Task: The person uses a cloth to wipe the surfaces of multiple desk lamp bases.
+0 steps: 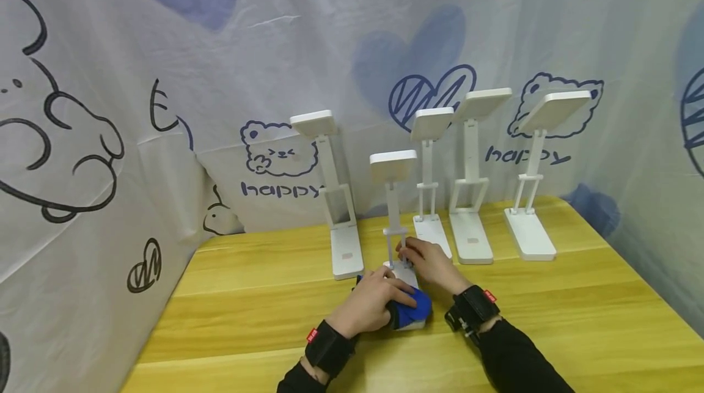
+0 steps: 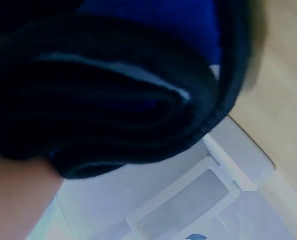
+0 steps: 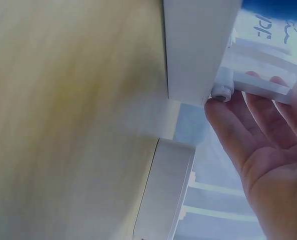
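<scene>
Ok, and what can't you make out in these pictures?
Head view: much of the front lamp's base, under the left hand and blue cloth.
Left wrist view: most of that hand, behind the cloth's blurred folds.
Right wrist view: part of the right hand, cut off by the right edge.
Head view: any lettering on the red tag at the left wrist, too small.

Diffuse, even light casts faint, soft shadows on the counter (image 1: 247, 301), while the left-wrist view blurs the near, dark cloth (image 2: 113, 120) and the right-wrist view appears hazy.
</scene>
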The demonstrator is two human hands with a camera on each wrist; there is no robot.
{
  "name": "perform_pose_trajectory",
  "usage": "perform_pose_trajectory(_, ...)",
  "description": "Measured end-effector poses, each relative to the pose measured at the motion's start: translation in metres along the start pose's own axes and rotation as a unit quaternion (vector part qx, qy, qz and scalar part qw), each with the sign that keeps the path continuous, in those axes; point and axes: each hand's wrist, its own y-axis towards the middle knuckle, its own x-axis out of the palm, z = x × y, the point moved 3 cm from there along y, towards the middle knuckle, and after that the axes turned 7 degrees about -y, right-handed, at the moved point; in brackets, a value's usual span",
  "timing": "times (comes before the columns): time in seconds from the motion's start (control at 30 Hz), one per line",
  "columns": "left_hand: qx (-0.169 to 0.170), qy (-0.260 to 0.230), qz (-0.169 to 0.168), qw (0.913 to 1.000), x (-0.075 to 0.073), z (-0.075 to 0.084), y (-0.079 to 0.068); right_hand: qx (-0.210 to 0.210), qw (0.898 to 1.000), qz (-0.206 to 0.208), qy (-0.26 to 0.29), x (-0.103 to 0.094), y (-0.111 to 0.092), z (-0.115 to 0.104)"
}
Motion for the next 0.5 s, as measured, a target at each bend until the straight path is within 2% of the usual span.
perform_pose_trajectory(0.23,0.005,-0.079,-0.040,0.9961,-0.011,-0.002,-0.009,0.005,1.000,-0.019,0.005,0.001,0.000,0.001)
perform_pose_trajectory(0.37,-0.012,-0.080,-0.039,0.9960,-0.017,-0.006,-0.014,0.007,1.000,-0.021,0.007,0.001,0.001,0.001)
perform_pose_trajectory(0.5,-0.046,-0.054,-0.022,0.9972,-0.020,-0.011,-0.015,0.004,1.000,-0.017,0.004,0.000,0.001,0.001)
